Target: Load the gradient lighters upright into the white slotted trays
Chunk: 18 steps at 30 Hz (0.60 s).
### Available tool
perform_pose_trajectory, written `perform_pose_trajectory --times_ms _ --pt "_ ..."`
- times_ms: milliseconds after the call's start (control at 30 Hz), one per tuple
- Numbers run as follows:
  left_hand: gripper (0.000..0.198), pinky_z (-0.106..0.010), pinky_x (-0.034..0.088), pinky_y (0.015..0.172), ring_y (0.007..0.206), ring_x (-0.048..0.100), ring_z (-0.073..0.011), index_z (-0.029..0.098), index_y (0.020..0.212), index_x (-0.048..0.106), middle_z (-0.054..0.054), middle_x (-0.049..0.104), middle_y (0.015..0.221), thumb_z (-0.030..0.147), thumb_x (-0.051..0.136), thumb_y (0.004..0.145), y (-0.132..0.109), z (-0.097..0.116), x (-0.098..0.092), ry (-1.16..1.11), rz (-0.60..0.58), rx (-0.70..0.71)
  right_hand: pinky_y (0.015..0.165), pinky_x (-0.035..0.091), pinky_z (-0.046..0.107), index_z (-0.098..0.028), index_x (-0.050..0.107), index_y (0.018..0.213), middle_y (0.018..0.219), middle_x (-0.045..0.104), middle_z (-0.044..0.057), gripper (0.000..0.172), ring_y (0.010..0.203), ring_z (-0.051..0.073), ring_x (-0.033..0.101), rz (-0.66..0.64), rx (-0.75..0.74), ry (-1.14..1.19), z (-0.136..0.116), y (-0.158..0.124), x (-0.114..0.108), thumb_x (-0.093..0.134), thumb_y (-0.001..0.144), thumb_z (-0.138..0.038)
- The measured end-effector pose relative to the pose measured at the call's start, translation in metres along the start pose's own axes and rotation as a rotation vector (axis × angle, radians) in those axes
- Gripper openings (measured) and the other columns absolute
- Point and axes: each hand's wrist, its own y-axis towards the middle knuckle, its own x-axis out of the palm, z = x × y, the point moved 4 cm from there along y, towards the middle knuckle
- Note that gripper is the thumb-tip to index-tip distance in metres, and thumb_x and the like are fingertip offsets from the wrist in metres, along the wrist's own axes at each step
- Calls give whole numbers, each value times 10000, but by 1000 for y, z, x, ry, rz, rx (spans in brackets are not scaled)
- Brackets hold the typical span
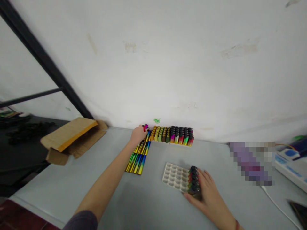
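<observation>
My left hand reaches to the back of the table, its fingers closed on a small shiny pink-purple tube. Below it lie long rows of shiny yellow, green and blue tubes, side by side. My right hand is curled around the near right side of a row of black-topped coloured tubes, thumb at the front. That row stands in the right end of a white tray with round hollows, whose left hollows are bare. The right fingertips are partly hidden.
Against the wall stand a block of gold-topped tubes and a block of black-topped tubes. An open cardboard box lies at the left. To the right are a blurred purple item, a white power strip and a cable.
</observation>
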Motion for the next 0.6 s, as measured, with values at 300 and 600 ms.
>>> perform_pose_trajectory --times_ms 300,600 --pt "483 -344 506 871 1082 669 -305 73 1179 607 -216 673 1151 461 397 983 -13 9 5 48 43 30 1087 433 611 -211 417 1474 1374 618 168 764 1257 373 592 -11 7 10 -1 1 -2 701 816 -475" --pt "380 -328 498 837 1072 679 -302 97 1163 606 -201 713 1114 385 454 966 -18 11 -4 115 15 38 1088 429 621 -206 414 1468 1372 618 177 769 1253 377 595 -11 3 10 1 -1 -1 709 810 -474"
